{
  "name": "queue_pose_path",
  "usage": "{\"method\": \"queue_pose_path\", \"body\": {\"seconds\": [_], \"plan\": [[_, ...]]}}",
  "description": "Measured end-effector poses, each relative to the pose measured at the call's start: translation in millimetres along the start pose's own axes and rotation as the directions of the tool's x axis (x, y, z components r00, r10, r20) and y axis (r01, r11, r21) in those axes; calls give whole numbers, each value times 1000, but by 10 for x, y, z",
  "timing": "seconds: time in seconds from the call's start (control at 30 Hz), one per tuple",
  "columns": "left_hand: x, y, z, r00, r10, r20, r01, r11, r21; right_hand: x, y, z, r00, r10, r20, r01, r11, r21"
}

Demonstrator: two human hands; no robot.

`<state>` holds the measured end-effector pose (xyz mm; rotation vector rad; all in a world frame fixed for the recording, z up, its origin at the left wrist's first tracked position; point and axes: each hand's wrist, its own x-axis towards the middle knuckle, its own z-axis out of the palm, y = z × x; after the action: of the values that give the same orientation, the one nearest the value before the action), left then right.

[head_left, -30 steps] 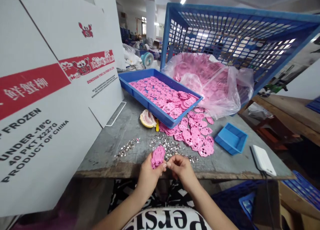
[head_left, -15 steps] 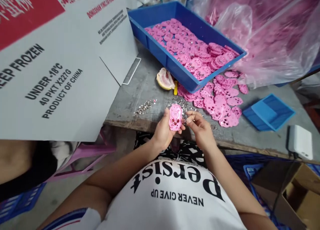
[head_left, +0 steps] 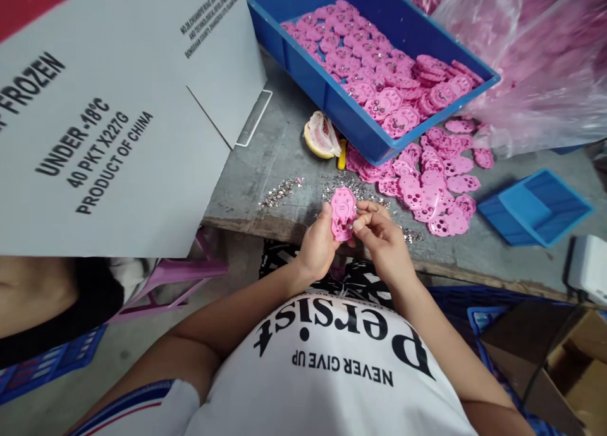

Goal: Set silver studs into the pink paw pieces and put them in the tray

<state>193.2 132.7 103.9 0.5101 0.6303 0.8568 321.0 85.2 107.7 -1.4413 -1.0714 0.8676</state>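
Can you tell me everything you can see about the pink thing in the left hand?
The pink piece looks like thin molded plastic, longer than wide, with a wavy outline. Its visible face has small line-like marks in the middle and dark openings near the end closest to the person. The left hand grips it, thumb at its left edge, over the table near the front. The right hand is at its lower right edge; whether those fingertips touch it is unclear.

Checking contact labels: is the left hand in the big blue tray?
No, the left hand holds a pink piece outside the big blue tray.
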Motion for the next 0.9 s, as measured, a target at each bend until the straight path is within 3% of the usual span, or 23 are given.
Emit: {"method": "queue_pose_path", "body": {"seconds": [0.23, 0.43, 0.9], "plan": [[-83, 24, -39, 971, 80, 225, -55, 992, -116, -40, 72, 36, 988, 26, -151, -5, 991, 136], [-122, 46, -109, 970, 63, 234, -60, 998, -18, -106, -77, 107, 994, 41, -104, -14, 970, 244], [-119, 8, -15, 958, 156, 242, -161, 987, 2, -159, -98, 152, 996, 17, -89, -2, 987, 163]]}}
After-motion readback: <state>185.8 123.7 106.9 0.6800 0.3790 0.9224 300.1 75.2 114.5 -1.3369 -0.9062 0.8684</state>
